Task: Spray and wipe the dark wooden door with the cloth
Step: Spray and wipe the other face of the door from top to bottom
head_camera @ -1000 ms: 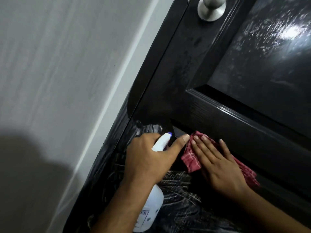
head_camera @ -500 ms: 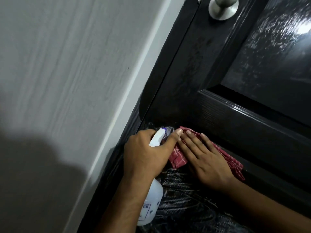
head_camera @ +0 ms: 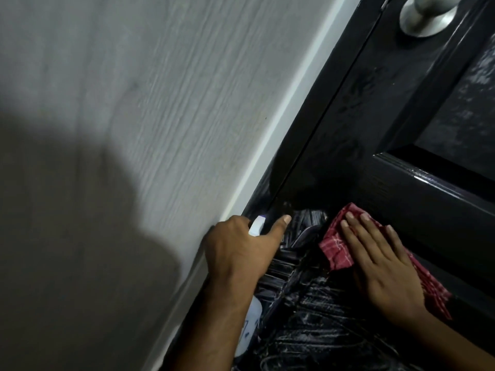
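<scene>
Door (head_camera: 361,103) getting wiped low down, head view.
We're seeing left hand (head_camera: 241,250) gripping spray bottle (head_camera: 256,225) by the door edge; right hand (head_camera: 380,269), fingers flat, pressing red checked cloth (head_camera: 336,250) onto the streaky patch (head_camera: 308,311), hands apart.

Grey wall (head_camera: 120,89), vertical woodgrain texture, fills left side. Large dark shadow (head_camera: 67,223) covers wall's lower left part. White trim strip (head_camera: 285,108) runs diagonally along wall's right edge. Black jamb (head_camera: 308,108) touches trim's far side. Silver round knob (head_camera: 426,14) upper right, top cut off.
</scene>
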